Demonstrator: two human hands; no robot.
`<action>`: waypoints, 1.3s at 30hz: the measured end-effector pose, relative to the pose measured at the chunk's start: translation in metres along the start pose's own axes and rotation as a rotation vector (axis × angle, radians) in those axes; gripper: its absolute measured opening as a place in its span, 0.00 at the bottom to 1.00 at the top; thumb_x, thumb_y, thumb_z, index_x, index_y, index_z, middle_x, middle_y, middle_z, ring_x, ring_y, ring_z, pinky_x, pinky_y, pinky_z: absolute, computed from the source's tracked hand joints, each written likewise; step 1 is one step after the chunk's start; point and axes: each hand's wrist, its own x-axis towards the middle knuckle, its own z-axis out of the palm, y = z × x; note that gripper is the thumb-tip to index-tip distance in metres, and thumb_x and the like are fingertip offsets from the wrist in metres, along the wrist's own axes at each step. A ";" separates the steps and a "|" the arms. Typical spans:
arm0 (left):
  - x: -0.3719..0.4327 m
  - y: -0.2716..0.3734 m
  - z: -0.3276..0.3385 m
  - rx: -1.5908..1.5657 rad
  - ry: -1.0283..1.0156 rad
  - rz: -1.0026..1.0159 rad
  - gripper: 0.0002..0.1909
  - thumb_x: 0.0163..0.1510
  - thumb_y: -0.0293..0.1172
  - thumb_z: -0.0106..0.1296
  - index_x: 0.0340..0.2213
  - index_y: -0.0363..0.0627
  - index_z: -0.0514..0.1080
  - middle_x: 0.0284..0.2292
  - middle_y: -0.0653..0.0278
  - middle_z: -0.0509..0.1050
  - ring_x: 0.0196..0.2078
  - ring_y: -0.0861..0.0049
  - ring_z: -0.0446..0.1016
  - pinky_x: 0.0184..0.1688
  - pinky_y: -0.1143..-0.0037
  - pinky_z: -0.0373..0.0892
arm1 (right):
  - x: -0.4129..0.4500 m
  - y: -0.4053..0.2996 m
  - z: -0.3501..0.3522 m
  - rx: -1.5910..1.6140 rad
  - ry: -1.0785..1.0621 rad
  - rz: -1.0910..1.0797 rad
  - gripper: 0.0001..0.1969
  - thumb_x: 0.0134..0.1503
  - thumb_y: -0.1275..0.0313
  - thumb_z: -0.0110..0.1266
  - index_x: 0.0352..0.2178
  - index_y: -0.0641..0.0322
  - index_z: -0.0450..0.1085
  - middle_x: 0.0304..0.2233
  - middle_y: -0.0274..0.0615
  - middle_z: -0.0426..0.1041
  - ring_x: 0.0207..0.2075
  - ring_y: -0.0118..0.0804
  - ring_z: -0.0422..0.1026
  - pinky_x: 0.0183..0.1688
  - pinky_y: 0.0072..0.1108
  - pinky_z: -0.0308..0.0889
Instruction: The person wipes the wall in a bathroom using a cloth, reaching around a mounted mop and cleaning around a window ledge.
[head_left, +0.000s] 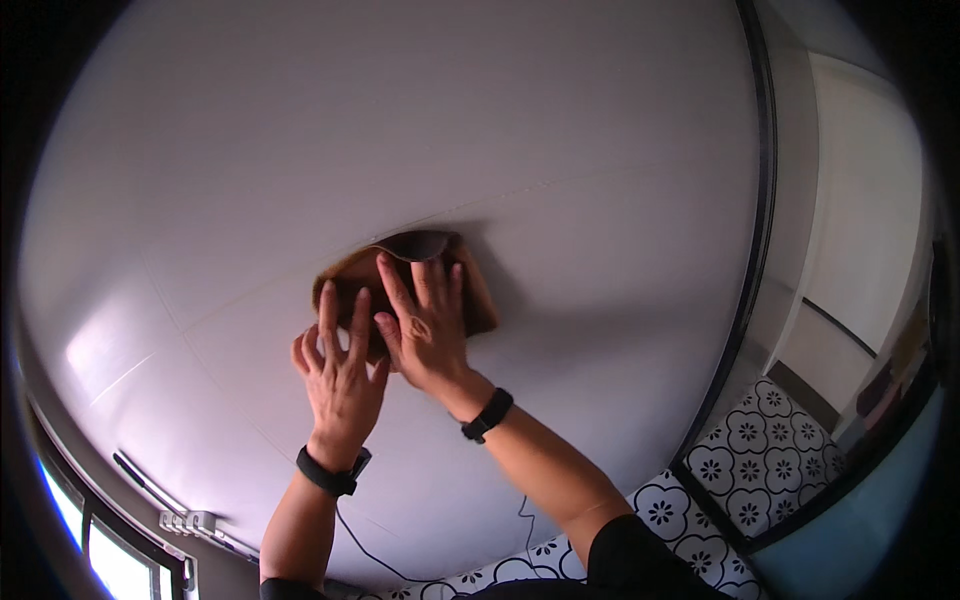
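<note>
A brown cloth (480, 304) lies against a pale, glossy wall (570, 247), its upper edge curling away from the surface. My right hand (427, 337) presses on the middle of it with spread fingers, the tips near the curled edge. To the left, my left hand (341, 375) has two outstretched fingers over the cloth's left part. Its other fingers bend beside the cloth, and no grip shows there. Part of the cloth is hidden under both hands. Each wrist wears a black band, the left band (330, 476) and the right band (487, 415).
Thin seams cross the wall. A black frame (761, 150) borders it on the right, beside a white door (862, 195). Patterned floor tiles (750, 450) and a thin dark cable (375, 559) appear below. Hooks (187, 521) and a bright window (112, 566) are at lower left.
</note>
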 end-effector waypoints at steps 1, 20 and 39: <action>-0.002 -0.002 -0.006 0.004 -0.002 -0.030 0.50 0.42 0.31 0.68 0.65 0.58 0.55 0.68 0.54 0.43 0.57 0.57 0.59 0.61 0.58 0.52 | 0.003 0.011 -0.007 -0.093 -0.016 -0.019 0.34 0.60 0.63 0.50 0.66 0.57 0.51 0.63 0.64 0.50 0.63 0.68 0.50 0.64 0.59 0.40; -0.026 -0.037 -0.006 0.012 0.078 -0.160 0.63 0.29 0.31 0.75 0.66 0.66 0.52 0.70 0.62 0.39 0.56 0.61 0.58 0.60 0.62 0.55 | 0.079 0.133 -0.056 -0.535 0.164 0.163 0.32 0.56 0.50 0.44 0.41 0.76 0.72 0.68 0.66 0.29 0.68 0.71 0.25 0.65 0.60 0.31; -0.022 -0.026 -0.005 -0.023 0.054 -0.249 0.65 0.24 0.34 0.75 0.65 0.69 0.53 0.70 0.60 0.39 0.58 0.63 0.57 0.60 0.60 0.54 | 0.130 0.329 -0.224 -0.565 0.421 0.783 0.43 0.62 0.36 0.24 0.65 0.57 0.51 0.68 0.54 0.47 0.69 0.59 0.43 0.68 0.46 0.37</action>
